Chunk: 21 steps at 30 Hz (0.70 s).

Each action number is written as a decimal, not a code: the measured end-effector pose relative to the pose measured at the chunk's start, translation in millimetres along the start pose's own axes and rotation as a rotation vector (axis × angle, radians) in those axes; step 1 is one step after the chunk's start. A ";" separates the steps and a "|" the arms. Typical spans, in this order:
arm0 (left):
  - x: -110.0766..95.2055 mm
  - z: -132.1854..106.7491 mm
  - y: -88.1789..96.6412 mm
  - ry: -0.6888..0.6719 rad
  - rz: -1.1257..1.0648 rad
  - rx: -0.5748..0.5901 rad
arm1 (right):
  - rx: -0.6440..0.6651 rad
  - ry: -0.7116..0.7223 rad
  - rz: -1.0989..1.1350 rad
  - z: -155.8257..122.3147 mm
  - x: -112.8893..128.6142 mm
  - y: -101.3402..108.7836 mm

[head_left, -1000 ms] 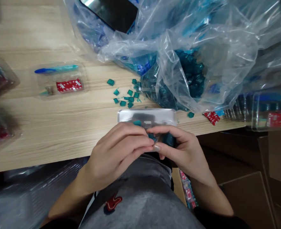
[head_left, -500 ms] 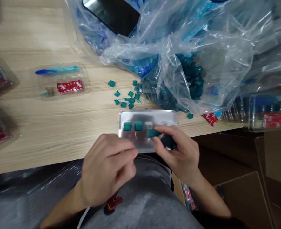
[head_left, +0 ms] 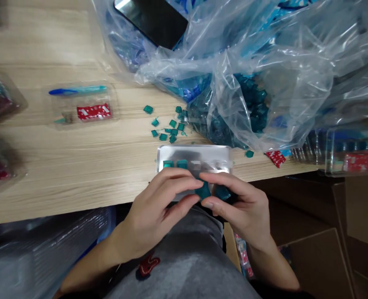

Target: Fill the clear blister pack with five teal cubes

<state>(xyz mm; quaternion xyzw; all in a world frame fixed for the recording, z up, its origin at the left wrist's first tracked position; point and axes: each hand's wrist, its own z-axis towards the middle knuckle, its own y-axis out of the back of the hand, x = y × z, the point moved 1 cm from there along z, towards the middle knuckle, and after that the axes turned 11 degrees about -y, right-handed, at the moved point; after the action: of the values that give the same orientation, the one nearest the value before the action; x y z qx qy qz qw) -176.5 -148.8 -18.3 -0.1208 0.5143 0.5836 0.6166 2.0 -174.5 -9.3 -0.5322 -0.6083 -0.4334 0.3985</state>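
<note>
Lower centre of the frame, what have we got?

The left hand (head_left: pixel 159 216) and right hand (head_left: pixel 243 207) meet over a shiny metal tray (head_left: pixel 202 153). Their fingers are curled and pinched together on a teal square piece (head_left: pixel 203 191), we'd say, with a darker teal piece (head_left: pixel 223 192) just beside it in the right hand's grip.

Why there?

Probably because the tray sits at the table's near edge, within easy reach. Two teal squares (head_left: pixel 173 164) lie in a row on it, and we read that neat spacing as deliberate.

Anything in the way?

Not much directly. The bulging clear plastic bag (head_left: pixel 283 62) of teal pieces crowds the upper right, and loose teal bits (head_left: pixel 163 135) lie between it and the tray. Upper left, a clear blister tray (head_left: pixel 84 118) holds a blue-tipped stick (head_left: pixel 77 90) and a red packet (head_left: pixel 94 111). A black phone (head_left: pixel 149 20) sits at top centre.
</note>
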 end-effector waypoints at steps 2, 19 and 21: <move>-0.9 -0.6 0.9 -0.025 0.003 0.038 | 0.008 -0.001 0.008 -0.2 -2.5 0.0; 27.4 -21.6 14.1 0.140 0.058 -0.196 | -0.163 0.458 -0.883 31.6 -8.7 10.8; 27.9 -21.3 14.3 0.129 0.078 -0.185 | -0.169 0.520 -0.992 31.2 -6.1 4.3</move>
<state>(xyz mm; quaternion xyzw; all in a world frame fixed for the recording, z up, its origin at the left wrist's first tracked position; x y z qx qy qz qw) -205.0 -144.0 -42.9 -0.1943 0.5014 0.6430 0.5453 6.3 -146.4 -24.2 -0.0885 -0.6306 -0.7327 0.2400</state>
